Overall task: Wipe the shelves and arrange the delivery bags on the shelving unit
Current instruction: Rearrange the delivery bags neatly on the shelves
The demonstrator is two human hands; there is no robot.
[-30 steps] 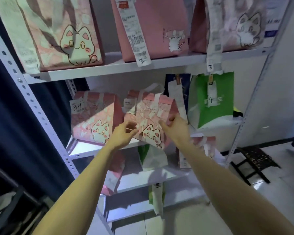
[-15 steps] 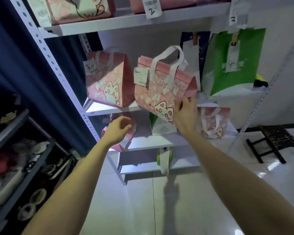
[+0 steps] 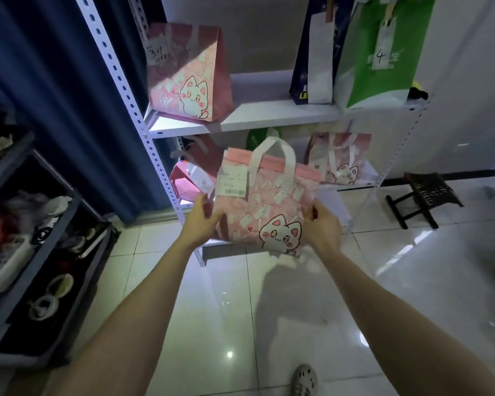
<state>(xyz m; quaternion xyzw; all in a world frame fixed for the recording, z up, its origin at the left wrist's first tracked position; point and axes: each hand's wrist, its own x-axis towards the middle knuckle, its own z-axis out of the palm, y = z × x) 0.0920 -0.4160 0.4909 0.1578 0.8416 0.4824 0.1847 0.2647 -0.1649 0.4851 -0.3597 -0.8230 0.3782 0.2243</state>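
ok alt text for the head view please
The left hand and right hand hold a pink cat-print fabric delivery bag by its sides in front of a white metal shelving unit. Other bags stand on its shelves.

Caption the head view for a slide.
Left hand and right hand hold a pink cat-print delivery bag in front of the white shelving unit, whose shelf carries a green bag tagged 4.

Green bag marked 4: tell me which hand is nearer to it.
Right. The right hand grips the right edge of the pink cat bag, below and left of the green bag; the left hand holds the opposite edge, farther left.
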